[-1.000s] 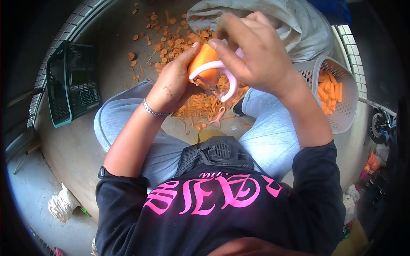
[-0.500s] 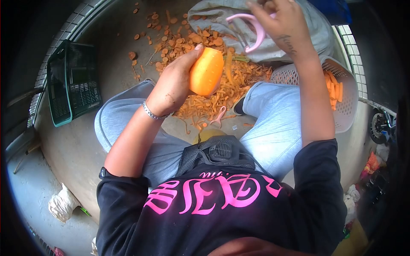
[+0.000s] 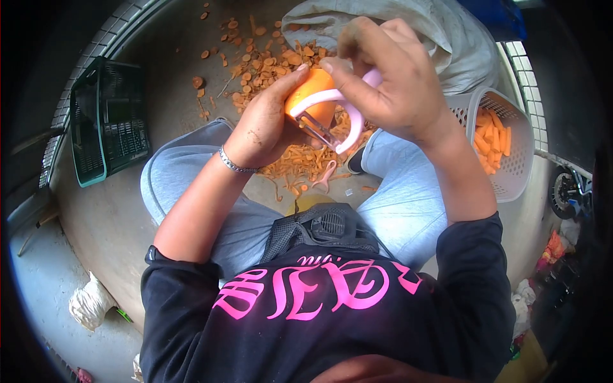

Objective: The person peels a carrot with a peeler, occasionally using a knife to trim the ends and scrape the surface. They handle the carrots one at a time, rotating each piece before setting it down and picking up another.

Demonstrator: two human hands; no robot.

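Note:
My left hand [image 3: 265, 115] is wrapped round a thick peeled carrot [image 3: 313, 83], its bright orange end pointing away from me. In my right hand [image 3: 402, 86] is a pink Y-shaped peeler [image 3: 319, 97], pinched by its handle. The peeler's blade lies across the carrot's side and overlaps it in this view. Below both hands, a heap of carrot peelings [image 3: 300, 159] covers the floor, partly hidden by them. A second pink peeler [image 3: 328, 175] lies at the near edge of the heap.
Cut carrot ends [image 3: 262, 64] are scattered further off. A pale perforated basket [image 3: 516, 172] at my right holds peeled carrots [image 3: 490, 140]. Behind my right hand lies a whitish sack [image 3: 463, 54]. A dark green crate [image 3: 102, 121] stands at the left.
My right hand has come down and left with the peeler, from beside the sack onto the carrot. My left hand keeps hold of the carrot in nearly the same place.

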